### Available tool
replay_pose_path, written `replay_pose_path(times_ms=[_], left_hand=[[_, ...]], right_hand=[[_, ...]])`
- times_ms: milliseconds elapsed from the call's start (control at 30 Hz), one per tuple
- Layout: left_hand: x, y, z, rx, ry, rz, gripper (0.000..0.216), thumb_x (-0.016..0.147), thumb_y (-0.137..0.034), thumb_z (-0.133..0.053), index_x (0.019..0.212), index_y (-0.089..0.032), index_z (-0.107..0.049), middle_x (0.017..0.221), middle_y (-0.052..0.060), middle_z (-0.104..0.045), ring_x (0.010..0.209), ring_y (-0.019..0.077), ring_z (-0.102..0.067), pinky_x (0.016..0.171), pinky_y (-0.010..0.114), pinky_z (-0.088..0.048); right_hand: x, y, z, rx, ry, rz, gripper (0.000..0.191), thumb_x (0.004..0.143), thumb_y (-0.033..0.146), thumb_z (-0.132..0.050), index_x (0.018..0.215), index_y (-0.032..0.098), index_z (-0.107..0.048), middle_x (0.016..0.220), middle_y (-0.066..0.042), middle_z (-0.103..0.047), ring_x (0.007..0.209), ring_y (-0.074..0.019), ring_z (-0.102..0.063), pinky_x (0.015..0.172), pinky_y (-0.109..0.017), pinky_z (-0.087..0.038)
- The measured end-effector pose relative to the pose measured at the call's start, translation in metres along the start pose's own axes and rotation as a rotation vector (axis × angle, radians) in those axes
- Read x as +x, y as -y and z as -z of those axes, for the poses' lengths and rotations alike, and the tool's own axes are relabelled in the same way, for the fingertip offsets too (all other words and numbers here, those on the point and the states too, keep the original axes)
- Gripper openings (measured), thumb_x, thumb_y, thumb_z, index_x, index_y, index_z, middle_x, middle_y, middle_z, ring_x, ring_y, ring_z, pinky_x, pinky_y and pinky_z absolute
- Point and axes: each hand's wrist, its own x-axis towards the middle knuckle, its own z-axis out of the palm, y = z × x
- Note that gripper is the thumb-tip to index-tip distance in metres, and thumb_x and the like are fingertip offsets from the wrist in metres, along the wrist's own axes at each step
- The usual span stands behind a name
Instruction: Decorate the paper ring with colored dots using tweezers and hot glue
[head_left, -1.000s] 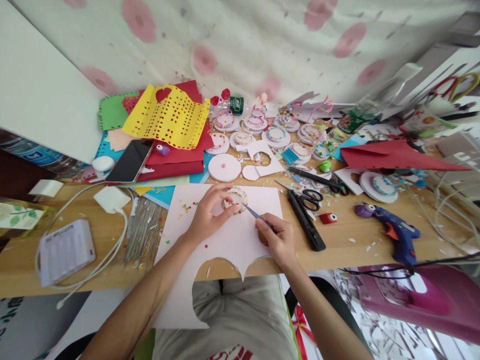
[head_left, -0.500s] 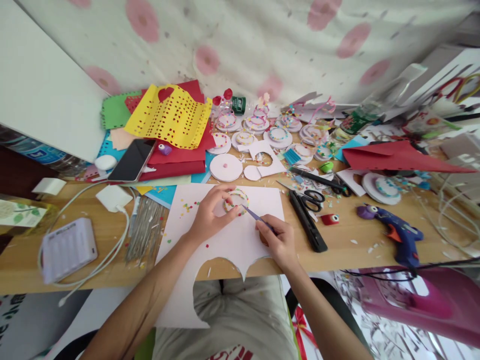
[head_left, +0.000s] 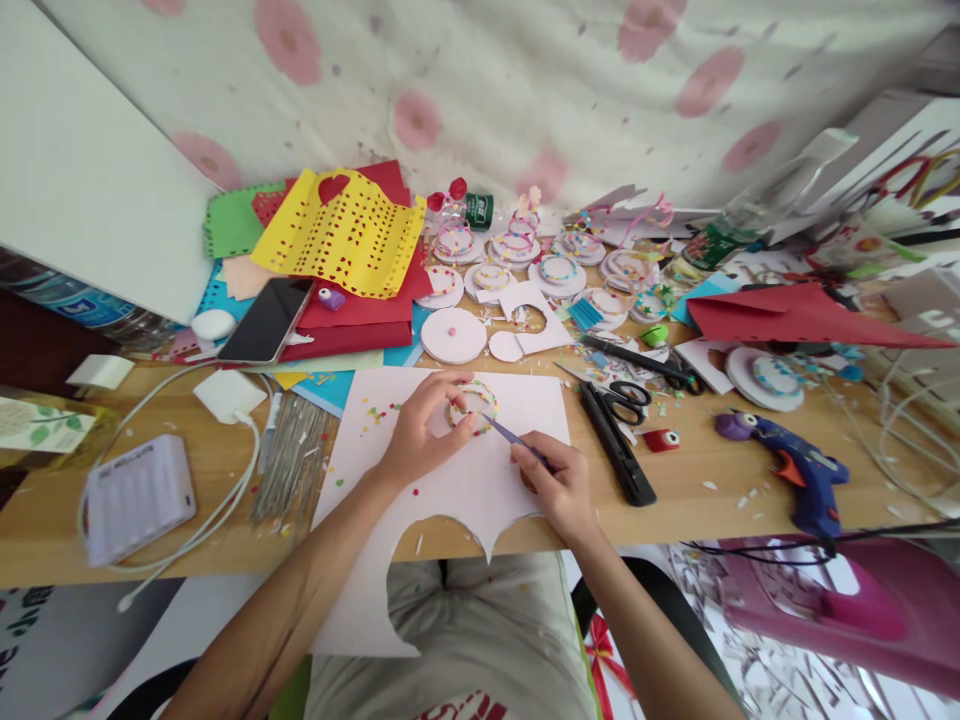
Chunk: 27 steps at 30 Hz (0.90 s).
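Note:
A small white ring dotted with coloured bits (head_left: pixel 489 392) stands on the cut white paper sheet (head_left: pixel 450 490). My left hand (head_left: pixel 420 425) grips the ring's left side between thumb and fingers; the fingers cover part of it. My right hand (head_left: pixel 553 480) holds slim purple-grey tweezers (head_left: pixel 513 437), their tip at the ring's near right edge. Whether the tip pinches a bit is too small to tell. Loose red, green and yellow paper bits (head_left: pixel 379 412) are scattered on the sheet left of the ring.
Behind the sheet lie a white disc (head_left: pixel 453 336) and several decorated rings on discs (head_left: pixel 556 270). On the right are a black cutter (head_left: pixel 616 445), scissors (head_left: pixel 627 400) and a blue glue gun (head_left: pixel 802 465). Leftward lie thin wires (head_left: pixel 289 460), a phone (head_left: pixel 266 320) and punched yellow paper (head_left: pixel 341 235).
My left thumb has shifted slightly left along the ring. The tweezers' tip has moved only a little, staying by the ring's right edge.

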Motion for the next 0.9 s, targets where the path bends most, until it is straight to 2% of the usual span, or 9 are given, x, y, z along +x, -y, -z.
replay_pose_path(times_ms=[267,533,667,800,900], left_hand=[[-0.001,-0.002,0.0,-0.014,-0.003,0.002,0.013,0.081,-0.023,-0.07,0.085,-0.022,-0.057,0.121,0.012,-0.064,0.118,0.0263,-0.059,0.104,0.047,-0.046],[-0.001,0.001,-0.001,-0.007,-0.013,-0.005,0.011,0.083,-0.023,-0.068,0.082,-0.022,-0.056,0.119,0.011,-0.066,0.116,0.0256,-0.061,0.102,0.046,-0.047],[-0.001,0.001,0.0,-0.002,-0.01,-0.001,0.009,0.084,-0.021,-0.065,0.083,-0.022,-0.056,0.119,0.011,-0.066,0.116,0.0252,-0.061,0.103,0.046,-0.046],[-0.001,0.0,0.001,-0.01,0.0,0.004,0.007,0.085,-0.019,-0.063,0.085,-0.022,-0.057,0.119,0.011,-0.066,0.117,0.0251,-0.06,0.103,0.046,-0.046],[-0.001,0.0,0.001,-0.02,0.004,0.005,0.005,0.086,-0.019,-0.062,0.087,-0.022,-0.057,0.119,0.011,-0.065,0.117,0.0251,-0.06,0.104,0.046,-0.046]], right_hand=[[-0.002,-0.004,0.0,0.045,0.011,-0.015,0.037,0.089,0.048,-0.059,0.067,0.018,-0.059,0.049,0.005,-0.037,0.045,-0.0092,-0.03,0.043,-0.024,-0.023],[-0.003,-0.005,0.001,0.118,0.002,-0.023,0.037,0.087,0.049,-0.062,0.065,0.018,-0.06,0.05,0.004,-0.037,0.046,-0.009,-0.029,0.043,-0.024,-0.021],[-0.004,-0.007,0.001,0.17,-0.071,-0.013,0.035,0.087,0.047,-0.063,0.068,0.018,-0.062,0.05,0.004,-0.039,0.046,-0.0095,-0.03,0.044,-0.025,-0.023],[-0.005,-0.013,0.001,0.226,-0.182,0.017,0.033,0.088,0.045,-0.063,0.069,0.018,-0.062,0.06,0.0,-0.048,0.055,-0.0119,-0.04,0.051,-0.026,-0.029],[-0.005,-0.017,0.002,0.262,-0.226,0.03,0.033,0.09,0.044,-0.062,0.07,0.018,-0.062,0.062,0.0,-0.049,0.056,-0.0114,-0.039,0.051,-0.027,-0.028]])
